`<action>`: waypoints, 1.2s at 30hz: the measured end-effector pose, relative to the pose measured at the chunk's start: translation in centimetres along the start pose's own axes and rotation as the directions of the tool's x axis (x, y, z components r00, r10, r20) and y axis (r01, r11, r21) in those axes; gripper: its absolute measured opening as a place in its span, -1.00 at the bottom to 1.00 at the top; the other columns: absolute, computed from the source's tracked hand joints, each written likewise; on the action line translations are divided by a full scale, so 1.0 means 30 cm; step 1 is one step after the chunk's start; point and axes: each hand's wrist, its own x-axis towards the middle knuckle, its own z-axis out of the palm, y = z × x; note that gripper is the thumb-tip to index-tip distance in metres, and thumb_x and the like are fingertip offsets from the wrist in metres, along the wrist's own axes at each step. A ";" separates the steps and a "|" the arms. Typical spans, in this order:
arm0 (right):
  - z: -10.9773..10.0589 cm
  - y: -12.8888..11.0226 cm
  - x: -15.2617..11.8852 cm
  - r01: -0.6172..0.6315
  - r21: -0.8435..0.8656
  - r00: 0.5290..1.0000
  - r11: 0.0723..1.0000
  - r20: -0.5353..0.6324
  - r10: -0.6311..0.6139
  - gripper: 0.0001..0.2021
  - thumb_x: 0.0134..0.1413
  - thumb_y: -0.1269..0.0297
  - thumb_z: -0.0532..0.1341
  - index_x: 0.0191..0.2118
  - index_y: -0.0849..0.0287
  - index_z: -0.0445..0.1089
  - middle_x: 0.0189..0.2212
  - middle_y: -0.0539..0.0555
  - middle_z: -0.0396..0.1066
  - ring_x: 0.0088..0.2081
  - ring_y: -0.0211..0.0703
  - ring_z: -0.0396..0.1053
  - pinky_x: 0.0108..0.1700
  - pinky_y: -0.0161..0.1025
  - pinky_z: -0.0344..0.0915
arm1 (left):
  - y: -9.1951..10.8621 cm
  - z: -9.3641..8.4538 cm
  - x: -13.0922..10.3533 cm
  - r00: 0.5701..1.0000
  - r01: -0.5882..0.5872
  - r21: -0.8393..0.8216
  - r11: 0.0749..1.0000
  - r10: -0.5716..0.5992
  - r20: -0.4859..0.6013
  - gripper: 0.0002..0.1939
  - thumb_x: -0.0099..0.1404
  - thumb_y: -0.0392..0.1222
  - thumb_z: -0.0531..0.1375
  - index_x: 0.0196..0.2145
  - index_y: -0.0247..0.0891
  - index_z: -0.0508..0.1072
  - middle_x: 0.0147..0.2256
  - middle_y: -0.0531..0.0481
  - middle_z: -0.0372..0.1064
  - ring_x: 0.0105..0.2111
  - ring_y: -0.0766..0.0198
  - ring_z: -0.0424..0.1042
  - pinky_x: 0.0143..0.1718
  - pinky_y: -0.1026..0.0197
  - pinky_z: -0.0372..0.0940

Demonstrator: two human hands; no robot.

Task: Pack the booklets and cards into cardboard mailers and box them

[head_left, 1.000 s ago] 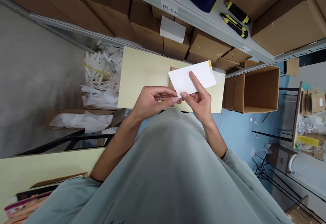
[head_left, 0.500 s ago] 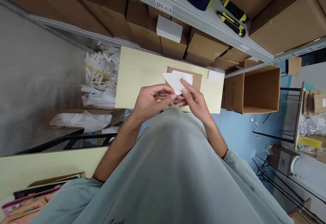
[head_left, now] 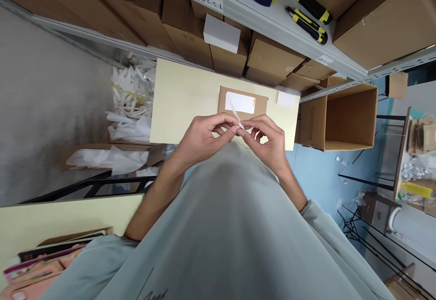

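Observation:
A thin white piece of paper (head_left: 235,111), seen almost edge-on, is pinched between my two hands above the near side of the table. My left hand (head_left: 208,137) grips its lower end between thumb and index finger. From the other side, my right hand (head_left: 266,137) pinches the same end, its fingertips meeting those of the left. Just beyond the hands, a flat brown cardboard box (head_left: 261,105) lies on the pale yellow table (head_left: 185,91). On its top is a white label (head_left: 242,102) with a small orange mark at one corner.
Another white paper (head_left: 286,98) lies at the table's right end. An open carton (head_left: 350,118) stands to the right. Brown boxes (head_left: 272,59) line the shelf behind, with utility knives (head_left: 308,25) on the level above. White plastic wrapping (head_left: 127,91) is heaped at left.
The white paper has turned from face-up to nearly edge-on, uncovering the box's label. My right hand has come in against my left, with its fingers now curled around the paper's end.

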 end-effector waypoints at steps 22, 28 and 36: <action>0.027 0.001 0.039 -0.110 0.030 0.994 0.994 0.026 0.109 -0.75 0.37 -0.03 0.42 -0.05 0.00 0.69 -0.13 0.07 0.61 -0.33 -0.25 0.47 -0.30 -0.22 0.50 | -0.026 -0.038 0.036 1.000 0.017 -0.018 1.000 -0.016 0.026 -0.72 0.43 0.07 0.29 -0.27 -0.18 0.60 -0.27 -0.02 0.65 -0.30 0.22 0.64 -0.23 0.26 0.56; 0.055 -0.018 0.061 -0.105 0.003 0.994 0.994 0.044 0.105 -0.68 0.33 -0.11 0.44 -0.01 -0.01 0.69 -0.13 0.08 0.61 -0.30 -0.23 0.50 -0.30 -0.23 0.52 | -0.033 -0.077 0.051 0.998 0.051 -0.035 0.998 -0.050 0.021 -0.72 0.37 0.08 0.32 -0.29 -0.19 0.60 -0.31 -0.04 0.65 -0.33 0.19 0.64 -0.28 0.24 0.57; 0.105 -0.023 0.085 -0.193 0.075 0.981 0.978 0.034 0.191 -0.65 0.40 -0.14 0.35 -0.11 0.06 0.67 -0.17 0.08 0.63 -0.38 -0.26 0.52 -0.38 -0.25 0.46 | -0.066 -0.101 0.067 0.997 0.070 -0.131 0.989 -0.065 0.043 -0.68 0.31 0.12 0.37 -0.30 -0.19 0.53 -0.30 -0.06 0.63 -0.28 0.14 0.65 -0.25 0.18 0.59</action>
